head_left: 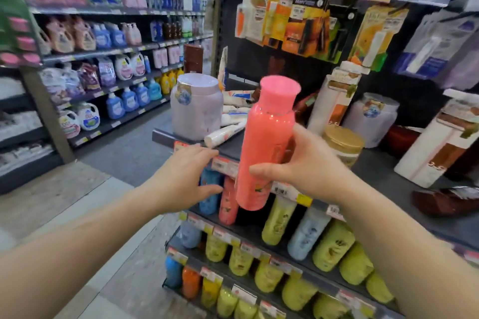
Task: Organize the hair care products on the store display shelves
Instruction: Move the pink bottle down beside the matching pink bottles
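The right hand (pixel 308 171) grasps a pink bottle (pixel 267 142) around its lower half, thumb in front, fingers curled behind, holding it nearly upright in the air in front of the grey shelf (pixel 233 149) edge. The left hand (pixel 186 176) is released, fingers spread and relaxed, just left of the bottle, fingertips near the shelf's price strip. Behind the bottle on that shelf stands a lilac jar (pixel 195 109); below it, a second pink bottle (pixel 228 202) sits beside a blue one.

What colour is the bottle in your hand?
Pink, with a lighter pink cap: the tall plastic bottle shows best in the head view.

Shop aisle, grey floor (pixel 129 147), detergent shelving (pixel 103 49) left, dim light
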Motion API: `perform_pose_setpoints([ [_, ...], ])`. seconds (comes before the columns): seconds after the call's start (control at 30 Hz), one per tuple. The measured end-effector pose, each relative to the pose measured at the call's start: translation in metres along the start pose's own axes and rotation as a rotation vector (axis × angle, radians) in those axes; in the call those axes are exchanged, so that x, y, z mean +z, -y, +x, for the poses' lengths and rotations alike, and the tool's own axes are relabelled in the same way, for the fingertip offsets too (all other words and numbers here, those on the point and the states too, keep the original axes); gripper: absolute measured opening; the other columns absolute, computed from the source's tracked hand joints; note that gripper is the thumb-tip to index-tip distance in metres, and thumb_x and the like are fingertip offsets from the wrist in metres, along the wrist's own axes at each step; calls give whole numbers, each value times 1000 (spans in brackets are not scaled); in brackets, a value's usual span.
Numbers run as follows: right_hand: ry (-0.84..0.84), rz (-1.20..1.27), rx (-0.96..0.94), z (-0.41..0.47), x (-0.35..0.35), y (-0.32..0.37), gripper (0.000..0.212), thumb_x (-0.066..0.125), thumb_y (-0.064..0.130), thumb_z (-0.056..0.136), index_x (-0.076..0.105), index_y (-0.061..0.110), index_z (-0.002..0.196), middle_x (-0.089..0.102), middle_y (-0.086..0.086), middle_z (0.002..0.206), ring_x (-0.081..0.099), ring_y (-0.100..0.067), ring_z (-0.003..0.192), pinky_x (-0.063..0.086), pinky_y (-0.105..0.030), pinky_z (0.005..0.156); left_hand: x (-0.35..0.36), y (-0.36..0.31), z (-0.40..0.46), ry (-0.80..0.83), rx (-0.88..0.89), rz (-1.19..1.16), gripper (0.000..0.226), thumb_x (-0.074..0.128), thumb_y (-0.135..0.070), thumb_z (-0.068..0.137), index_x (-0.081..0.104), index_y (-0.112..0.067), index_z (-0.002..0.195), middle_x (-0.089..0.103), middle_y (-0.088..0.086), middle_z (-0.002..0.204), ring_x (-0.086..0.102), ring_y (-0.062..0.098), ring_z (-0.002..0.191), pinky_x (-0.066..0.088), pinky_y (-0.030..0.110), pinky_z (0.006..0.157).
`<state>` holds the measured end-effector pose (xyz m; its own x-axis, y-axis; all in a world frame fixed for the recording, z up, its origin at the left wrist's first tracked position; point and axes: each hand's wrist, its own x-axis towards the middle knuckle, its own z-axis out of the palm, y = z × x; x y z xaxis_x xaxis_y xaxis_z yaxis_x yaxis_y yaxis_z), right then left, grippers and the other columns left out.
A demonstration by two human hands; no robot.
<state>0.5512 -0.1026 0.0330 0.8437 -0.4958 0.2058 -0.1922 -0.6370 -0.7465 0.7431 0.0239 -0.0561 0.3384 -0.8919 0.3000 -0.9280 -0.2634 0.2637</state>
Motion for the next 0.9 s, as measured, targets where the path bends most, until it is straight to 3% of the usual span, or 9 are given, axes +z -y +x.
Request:
perform_pose_setpoints([
  [0.17,181,-125,141,-41,53,-71,57,88,36,59,54,39,105,66,21,93,60,10,84,47,-11,71,46,-16,-42,207,-84,-14,79,69,-48,80,35,-19,145,44,-1,140,36,17,133,23,22,107],
  [0.27,193,-152,271,-58,86,-118,62,86,38,60,53,31,112,65,14,100,62,-5,90,51,-29,81,81,-18,-57,277,-107,-49,79,67,-46,82,31,-20,147,40,0,147,31,18,138,20,22,109],
  [0.33,150,-109,335,-64,104,-143,59,87,36,60,52,31,108,63,14,98,61,-9,91,51,-31,82,109,-14,-64,353,-169,-115,81,68,-45,82,29,-20,148,36,3,150,27,21,141,20,24,111],
  [0.5,-57,-28,408,-46,135,-177,54,86,27,66,50,32,106,54,22,87,54,-4,84,37,-5,59,165,4,-57,425,-220,-176,78,66,-53,78,38,-21,143,49,3,139,41,21,130,35,31,105],
  [0.6,-174,-18,460,-21,151,-192,51,83,26,70,52,26,111,57,14,89,55,-6,82,39,-14,62,192,16,-44,421,-238,-237,76,69,-55,74,44,-21,138,57,3,129,49,20,123,42,30,99],
  [0.73,-304,-21,522,9,170,-210,51,83,31,68,55,18,109,68,2,100,64,-19,93,50,-33,79,210,28,-32,458,-248,-264,81,68,-51,80,33,-20,146,49,4,139,41,23,130,39,32,104],
  [0.9,-385,-22,583,30,182,-222,53,83,27,71,51,13,111,70,-8,103,66,-26,95,49,-31,74,219,44,-18,443,-220,-317,77,72,-52,76,40,-26,141,52,0,136,46,19,126,42,34,102],
])
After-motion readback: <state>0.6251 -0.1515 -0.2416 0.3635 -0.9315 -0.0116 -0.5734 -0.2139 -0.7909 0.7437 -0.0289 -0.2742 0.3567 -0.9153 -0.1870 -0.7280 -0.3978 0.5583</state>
